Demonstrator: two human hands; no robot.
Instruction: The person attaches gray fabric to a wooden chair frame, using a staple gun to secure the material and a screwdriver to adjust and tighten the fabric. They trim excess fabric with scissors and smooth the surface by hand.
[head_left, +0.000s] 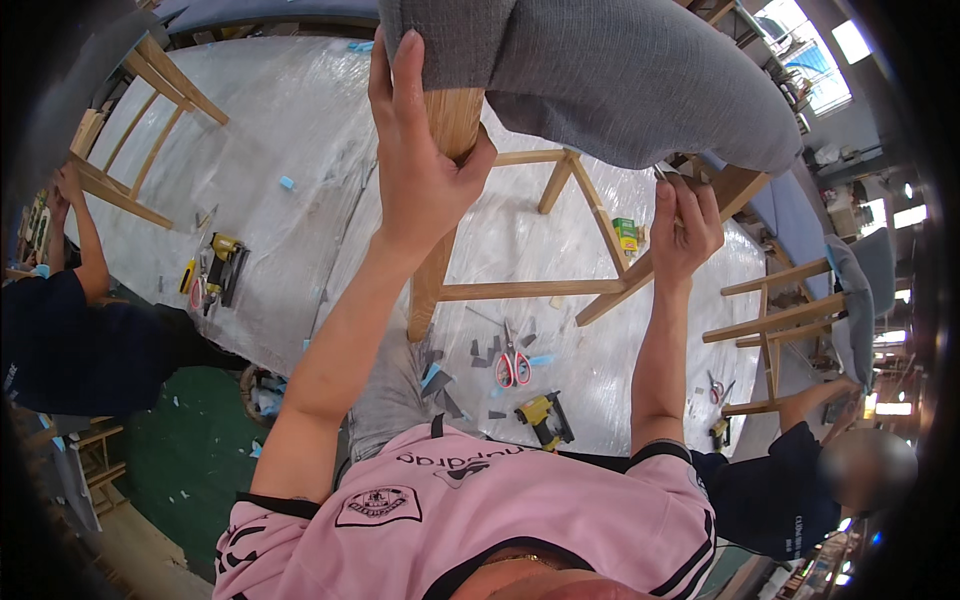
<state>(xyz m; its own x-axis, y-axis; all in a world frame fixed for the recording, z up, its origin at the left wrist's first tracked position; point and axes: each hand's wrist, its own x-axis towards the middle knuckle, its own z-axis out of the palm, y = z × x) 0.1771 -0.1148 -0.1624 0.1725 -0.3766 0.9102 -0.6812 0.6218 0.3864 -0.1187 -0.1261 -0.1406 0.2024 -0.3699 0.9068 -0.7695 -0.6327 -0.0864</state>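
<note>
A chair with a grey fabric seat [620, 80] and wooden legs stands before me on the wrapped table. My left hand [430, 165] wraps round the top of its left wooden leg [455, 120], thumb on one side, fingertips up against the grey fabric. At the right, under the seat's lower edge, my right hand [685, 220] is closed in a pinch. A thin metal tip [660, 173] sticks out of that pinch and meets the fabric edge; the rest of this tool is hidden in my fingers.
Red-handled scissors [513, 368], a yellow-and-black staple gun [545, 420] and fabric scraps lie nearest me. A green-and-yellow box [626, 238] sits behind the chair legs. Another staple gun [225, 270] lies left. Co-workers handle chairs on both sides.
</note>
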